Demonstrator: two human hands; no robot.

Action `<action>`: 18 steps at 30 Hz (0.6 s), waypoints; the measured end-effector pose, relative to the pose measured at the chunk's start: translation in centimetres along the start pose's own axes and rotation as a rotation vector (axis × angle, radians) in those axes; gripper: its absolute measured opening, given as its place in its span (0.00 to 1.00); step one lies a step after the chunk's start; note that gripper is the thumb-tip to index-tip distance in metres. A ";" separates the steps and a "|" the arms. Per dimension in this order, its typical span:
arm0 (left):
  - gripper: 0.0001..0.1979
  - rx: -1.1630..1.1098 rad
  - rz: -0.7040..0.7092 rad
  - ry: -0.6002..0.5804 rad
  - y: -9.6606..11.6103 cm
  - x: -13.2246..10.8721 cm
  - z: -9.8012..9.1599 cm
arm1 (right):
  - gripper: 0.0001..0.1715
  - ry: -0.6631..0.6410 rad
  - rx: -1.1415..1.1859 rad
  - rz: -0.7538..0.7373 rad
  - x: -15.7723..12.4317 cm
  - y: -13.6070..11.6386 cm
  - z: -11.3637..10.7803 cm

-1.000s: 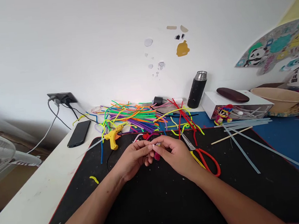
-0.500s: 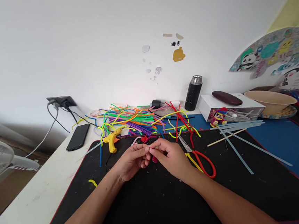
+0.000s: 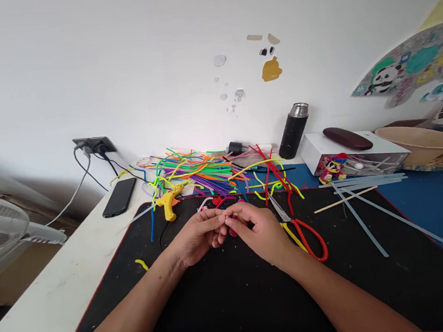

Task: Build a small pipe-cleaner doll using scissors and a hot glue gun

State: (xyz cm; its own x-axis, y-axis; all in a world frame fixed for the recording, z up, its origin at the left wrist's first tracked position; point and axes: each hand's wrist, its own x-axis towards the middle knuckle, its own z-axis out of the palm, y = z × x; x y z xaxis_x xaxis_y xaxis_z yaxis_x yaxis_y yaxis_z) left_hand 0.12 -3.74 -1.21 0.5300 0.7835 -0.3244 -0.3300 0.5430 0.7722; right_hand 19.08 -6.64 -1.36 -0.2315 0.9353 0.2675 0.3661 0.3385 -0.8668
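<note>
Pink pipe-cleaner piece point(image 3: 233, 230) at centre of black mat point(image 3: 233, 299), pinched between fingertips of left hand point(image 3: 196, 236) and right hand point(image 3: 265, 230), both closed narrow on it. Scissors point(image 3: 307, 236) at 3 o'clock, glue gun point(image 3: 168, 204) at 10 o'clock. Advise: short grip, forearms braced on tabletop point(image 3: 61, 283).

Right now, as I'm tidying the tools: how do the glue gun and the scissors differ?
The glue gun is yellow, off by the left hand; the scissors are red-handled, beside the right hand. The glue gun is chunky, the scissors slim. Both lie flat, at least partly on the black mat.
</note>
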 end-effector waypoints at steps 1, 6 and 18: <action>0.20 -0.005 0.003 0.004 0.0 0.0 0.0 | 0.11 0.002 0.002 0.005 0.0 0.0 0.0; 0.18 -0.019 0.017 -0.009 0.0 -0.2 0.1 | 0.13 0.019 0.020 0.013 0.0 -0.1 0.0; 0.19 0.062 0.043 -0.017 -0.1 -0.2 0.1 | 0.11 0.043 -0.028 -0.021 -0.2 -0.2 -0.1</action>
State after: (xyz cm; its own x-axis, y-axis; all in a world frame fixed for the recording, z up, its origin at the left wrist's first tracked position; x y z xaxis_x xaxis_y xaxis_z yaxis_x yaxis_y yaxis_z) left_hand 0.09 -3.97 -1.16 0.5300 0.8001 -0.2809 -0.3040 0.4885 0.8179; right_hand 19.17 -6.86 -1.19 -0.2007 0.9313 0.3039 0.3865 0.3603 -0.8490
